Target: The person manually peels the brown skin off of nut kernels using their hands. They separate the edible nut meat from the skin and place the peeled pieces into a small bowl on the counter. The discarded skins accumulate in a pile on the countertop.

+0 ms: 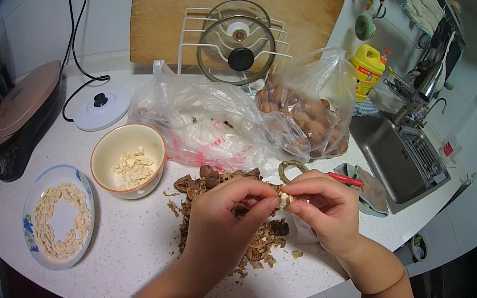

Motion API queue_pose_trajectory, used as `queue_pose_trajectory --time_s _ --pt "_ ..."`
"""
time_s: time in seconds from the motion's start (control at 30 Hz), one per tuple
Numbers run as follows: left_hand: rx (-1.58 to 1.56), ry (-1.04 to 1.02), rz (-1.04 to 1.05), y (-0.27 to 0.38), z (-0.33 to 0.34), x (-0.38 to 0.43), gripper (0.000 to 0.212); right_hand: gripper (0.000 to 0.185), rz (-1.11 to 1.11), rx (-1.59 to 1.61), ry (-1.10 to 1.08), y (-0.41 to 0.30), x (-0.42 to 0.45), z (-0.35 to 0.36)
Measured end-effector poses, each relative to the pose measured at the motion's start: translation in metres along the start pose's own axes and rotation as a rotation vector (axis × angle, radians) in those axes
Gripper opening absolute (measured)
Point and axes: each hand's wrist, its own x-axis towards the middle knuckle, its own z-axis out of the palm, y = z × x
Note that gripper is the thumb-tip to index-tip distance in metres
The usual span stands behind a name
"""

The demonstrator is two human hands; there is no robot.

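A small pale peeled walnut kernel piece is pinched between my two hands above the counter. My left hand holds it at its left side with thumb and forefinger. From the right, my right hand grips the same piece with its fingertips. Beneath them spreads a pile of brown walnut shells and skins, partly hidden by my left hand. Pale kernel pieces lie in a cream bowl with an orange rim. More kernels form a ring on an oval blue-flowered plate.
A plastic bag of walnuts and a crumpled clear bag stand behind the pile. A plier-like tool with a red handle lies beside a cloth. The sink is at right; an electric pan stands left.
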Motion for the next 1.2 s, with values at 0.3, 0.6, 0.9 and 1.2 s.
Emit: queue_pose_trajectory --time_s 0.3,0.6,0.9,1.2 --pt "0.001 0.012 -0.003 -0.002 0.0 0.0 0.004 0.02 0.051 0.056 -0.007 0.002 -0.001 0.0" --pt "-0.14 0.042 -0.067 -0.008 0.002 -0.002 0.006 0.02 0.323 0.318 0.005 0.001 0.0 -0.001" --pt "0.103 0.032 0.11 -0.003 0.002 0.002 0.006 0.019 0.586 0.923 -0.175 0.004 0.008 -0.007" --pt "-0.003 -0.052 0.06 -0.004 0.001 0.002 0.009 0.02 0.594 0.948 -0.099 -0.001 0.008 -0.005"
